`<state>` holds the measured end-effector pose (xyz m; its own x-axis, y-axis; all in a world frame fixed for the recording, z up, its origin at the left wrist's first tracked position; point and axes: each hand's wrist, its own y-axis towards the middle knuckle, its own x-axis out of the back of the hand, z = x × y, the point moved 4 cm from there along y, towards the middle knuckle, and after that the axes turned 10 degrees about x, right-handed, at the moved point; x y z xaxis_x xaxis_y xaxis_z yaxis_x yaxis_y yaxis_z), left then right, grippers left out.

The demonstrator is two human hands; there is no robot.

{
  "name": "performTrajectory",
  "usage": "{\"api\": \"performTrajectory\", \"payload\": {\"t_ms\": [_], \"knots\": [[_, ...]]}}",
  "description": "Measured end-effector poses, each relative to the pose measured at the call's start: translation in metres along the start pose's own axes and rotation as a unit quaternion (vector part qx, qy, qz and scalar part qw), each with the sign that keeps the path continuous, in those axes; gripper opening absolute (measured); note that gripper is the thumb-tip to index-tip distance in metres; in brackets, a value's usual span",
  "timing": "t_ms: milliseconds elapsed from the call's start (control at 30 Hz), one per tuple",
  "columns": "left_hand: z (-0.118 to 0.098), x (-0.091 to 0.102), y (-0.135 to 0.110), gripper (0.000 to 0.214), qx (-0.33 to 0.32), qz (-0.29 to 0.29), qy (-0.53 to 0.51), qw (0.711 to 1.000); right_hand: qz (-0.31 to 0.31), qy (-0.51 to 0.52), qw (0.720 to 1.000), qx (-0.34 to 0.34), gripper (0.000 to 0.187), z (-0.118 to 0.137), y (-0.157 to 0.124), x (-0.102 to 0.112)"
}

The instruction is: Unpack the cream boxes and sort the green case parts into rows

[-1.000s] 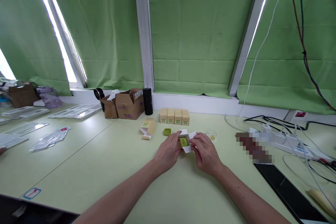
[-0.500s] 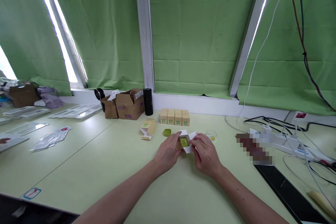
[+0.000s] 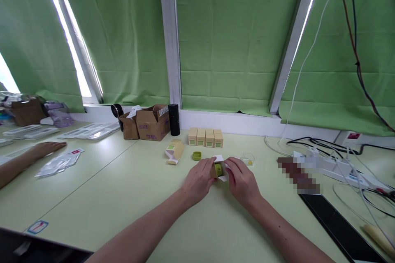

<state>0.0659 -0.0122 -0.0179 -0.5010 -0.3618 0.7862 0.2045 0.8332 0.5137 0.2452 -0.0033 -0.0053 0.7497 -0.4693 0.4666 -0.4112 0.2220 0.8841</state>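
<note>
A small kraft cardboard box (image 3: 213, 171) with white inner flaps is held in my left hand (image 3: 198, 179), its open end facing right. Inside it sits a yellow-green item (image 3: 218, 169) whose kind I cannot make out. My right hand (image 3: 242, 179) pinches at a white flap on the open end, its fingertips partly hiding it. Just beyond my left hand stands a small green square container (image 3: 196, 155). A clear plastic piece (image 3: 247, 159) with a yellow spot lies past my right hand.
Several closed kraft boxes (image 3: 205, 137) stand in a row at the back, with an opened kraft box (image 3: 175, 151) to their left. Cartons (image 3: 152, 123) and a black cylinder (image 3: 174, 120) are behind. Cables and a black panel (image 3: 336, 224) lie right. Another person's hand (image 3: 49, 148) reaches in from the left.
The box's white flaps have folded inward under my right hand, and the box has turned slightly. Another person's arm has come into view over the plastic trays on the left.
</note>
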Motion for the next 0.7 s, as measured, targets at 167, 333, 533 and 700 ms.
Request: {"api": "performTrajectory", "payload": {"t_ms": [167,333,533,700], "knots": [[-0.009,0.004,-0.001,0.068,-0.022,-0.007,0.018,1.000,0.033,0.021,0.996,-0.083,0.015,-0.002,-0.004,-0.009],[-0.015,0.004,-0.001,0.065,-0.046,-0.014,0.052,0.997,0.040,0.066,0.986,-0.146,0.007,-0.004,-0.006,-0.014],[-0.021,0.000,-0.003,0.063,-0.091,-0.024,0.103,0.990,0.072,0.105,0.968,-0.216,0.014,-0.009,-0.010,-0.020],[-0.022,0.004,-0.002,0.060,-0.085,-0.033,0.128,0.988,0.048,0.162,0.952,-0.257,0.016,-0.015,-0.010,-0.021]]}}
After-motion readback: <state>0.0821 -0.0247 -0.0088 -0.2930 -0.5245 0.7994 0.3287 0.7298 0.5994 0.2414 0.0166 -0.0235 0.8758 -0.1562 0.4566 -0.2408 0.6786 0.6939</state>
